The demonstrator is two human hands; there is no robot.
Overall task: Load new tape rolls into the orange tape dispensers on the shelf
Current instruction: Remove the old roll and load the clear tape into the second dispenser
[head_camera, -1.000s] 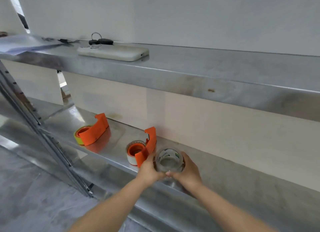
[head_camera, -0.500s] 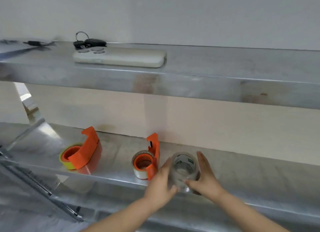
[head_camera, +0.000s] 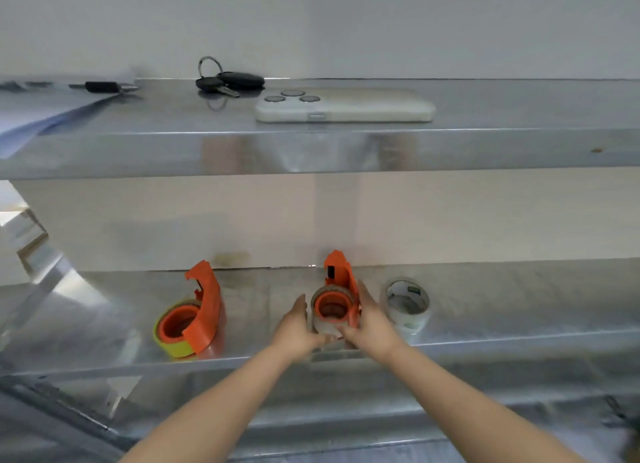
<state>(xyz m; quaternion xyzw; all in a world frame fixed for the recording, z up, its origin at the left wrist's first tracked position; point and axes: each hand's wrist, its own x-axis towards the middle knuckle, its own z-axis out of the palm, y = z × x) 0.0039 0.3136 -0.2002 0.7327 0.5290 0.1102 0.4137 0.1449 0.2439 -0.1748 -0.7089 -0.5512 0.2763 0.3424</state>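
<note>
Two orange tape dispensers lie on the lower metal shelf [head_camera: 104, 310]. The left dispenser [head_camera: 194, 315] holds a yellow roll. The middle dispenser [head_camera: 337, 289] holds a nearly spent pale roll around its orange hub. My left hand [head_camera: 297, 327] cups that dispenser's left side and my right hand [head_camera: 369, 319] cups its right side, fingers against the orange body. A clear tape roll [head_camera: 408, 301] stands free on the shelf just right of my right hand, touching neither hand.
The upper shelf [head_camera: 519, 144] overhangs the work area and carries a white phone [head_camera: 346, 109], black keys [head_camera: 230, 81] and papers [head_camera: 41, 116] at the left. A slanted metal frame [head_camera: 45, 268] rises at the left end of the lower shelf.
Both hands let go of the clear tape roll, which now stands on the shelf at the right. They moved left onto the middle orange dispenser. The camera view swung rightward.
</note>
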